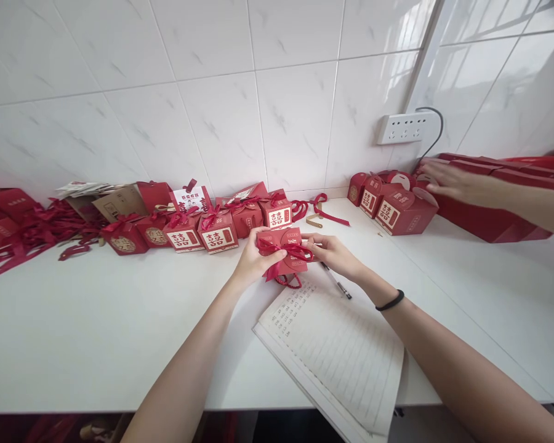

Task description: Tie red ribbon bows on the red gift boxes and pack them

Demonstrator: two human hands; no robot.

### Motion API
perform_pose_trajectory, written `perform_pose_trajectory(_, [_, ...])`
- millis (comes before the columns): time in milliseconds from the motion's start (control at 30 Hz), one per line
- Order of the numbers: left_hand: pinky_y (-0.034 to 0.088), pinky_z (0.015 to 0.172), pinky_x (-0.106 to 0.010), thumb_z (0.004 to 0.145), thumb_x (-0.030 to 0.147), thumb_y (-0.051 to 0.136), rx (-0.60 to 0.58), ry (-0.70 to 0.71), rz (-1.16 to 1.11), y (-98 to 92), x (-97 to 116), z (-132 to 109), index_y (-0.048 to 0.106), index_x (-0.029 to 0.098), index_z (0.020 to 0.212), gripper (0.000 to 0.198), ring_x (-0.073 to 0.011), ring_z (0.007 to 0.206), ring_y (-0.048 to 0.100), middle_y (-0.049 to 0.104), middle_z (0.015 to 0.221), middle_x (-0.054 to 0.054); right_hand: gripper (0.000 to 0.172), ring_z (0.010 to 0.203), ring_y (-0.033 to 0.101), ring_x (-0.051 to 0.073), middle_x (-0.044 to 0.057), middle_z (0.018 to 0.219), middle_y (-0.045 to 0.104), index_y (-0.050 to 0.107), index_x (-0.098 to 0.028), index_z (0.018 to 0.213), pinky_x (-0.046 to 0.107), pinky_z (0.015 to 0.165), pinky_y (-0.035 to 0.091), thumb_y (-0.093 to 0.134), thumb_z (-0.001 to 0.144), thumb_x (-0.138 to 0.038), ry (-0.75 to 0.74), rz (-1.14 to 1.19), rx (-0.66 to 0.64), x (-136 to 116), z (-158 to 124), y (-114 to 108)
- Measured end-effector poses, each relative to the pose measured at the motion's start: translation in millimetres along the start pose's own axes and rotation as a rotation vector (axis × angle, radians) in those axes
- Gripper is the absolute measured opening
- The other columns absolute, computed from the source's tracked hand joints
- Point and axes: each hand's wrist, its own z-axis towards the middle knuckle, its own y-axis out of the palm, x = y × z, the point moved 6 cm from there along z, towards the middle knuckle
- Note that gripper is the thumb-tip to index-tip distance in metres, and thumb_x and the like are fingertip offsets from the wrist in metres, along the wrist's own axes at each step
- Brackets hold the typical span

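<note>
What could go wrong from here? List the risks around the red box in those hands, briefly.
1. The ribbon is only pinched by the right hand while the left hand steadies the red gift box; it may slip loose.
2. The pen lies just under the right hand, beside the open notebook; a wrist movement could send it rolling.

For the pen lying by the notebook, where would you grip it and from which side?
Pinch the pen mid-barrel from above, fingers across its thin width: it lies flat and diagonal on the table, its lower end by the notebook. The right hand, on the red box with the left hand, is nearest.
</note>
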Motion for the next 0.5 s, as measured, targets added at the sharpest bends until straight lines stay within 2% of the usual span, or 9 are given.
perform_pose_trajectory(133, [0.05,0.082,-0.034,0.061,0.032,0.074,0.049,0.028,0.029,-1.6,0,0,0.044,0.022,0.102,0.052,-0.0196,0.091,0.063,0.064,0.096,-0.003,0.034,0.1,0.059,0.025,0.008,0.133,0.048,0.066,-0.017,0.082,0.039,0.081,0.053,0.058,0.079,-0.049,-0.029,-0.035,-0.047,3,1,0])
perform_pose_trajectory(267, [0.049,0.08,-0.032,0.062,0.034,0.074,0.125,0.048,0.08,-4.3,-1,0,0.046,0.022,0.098,0.047,-0.0169,0.085,0.062,0.063,0.09,-0.001,0.028,0.099,0.058,0.024,0.006,0.124,0.055,0.068,-0.02,0.09,0.037,0.083,0.049,0.055,0.082,-0.043,-0.145,-0.259,-0.101,-4,0,4])
perform_pose_trajectory(333, [0.048,0.078,-0.031,0.062,0.034,0.073,0.153,0.047,0.1,-4.4,-1,-1,0.046,0.022,0.097,0.046,-0.0165,0.083,0.061,0.062,0.088,0.0,0.025,0.093,0.059,0.023,0.006,0.109,0.061,0.067,-0.02,0.09,0.036,0.081,0.048,0.054,0.083,-0.04,-0.17,-0.377,-0.088,-8,-1,4])
perform_pose_trajectory(400, [0.048,0.077,-0.031,0.063,0.034,0.073,0.17,0.04,0.107,-4.0,-2,-1,0.046,0.022,0.098,0.046,-0.0166,0.083,0.061,0.062,0.089,0.0,0.023,0.079,0.06,0.021,0.005,0.088,0.064,0.064,-0.019,0.082,0.035,0.072,0.048,0.054,0.082,-0.04,-0.138,-0.486,-0.055,-9,-3,4])
perform_pose_trajectory(500, [0.048,0.077,-0.031,0.063,0.034,0.073,0.194,0.033,0.124,-4.1,-3,-2,0.046,0.022,0.098,0.046,-0.0174,0.084,0.06,0.062,0.09,-0.001,0.028,0.061,0.054,0.018,0.001,0.064,0.056,0.055,-0.019,0.065,0.033,0.059,0.044,0.053,0.082,-0.042,-0.052,-0.598,-0.01,-10,-6,2])
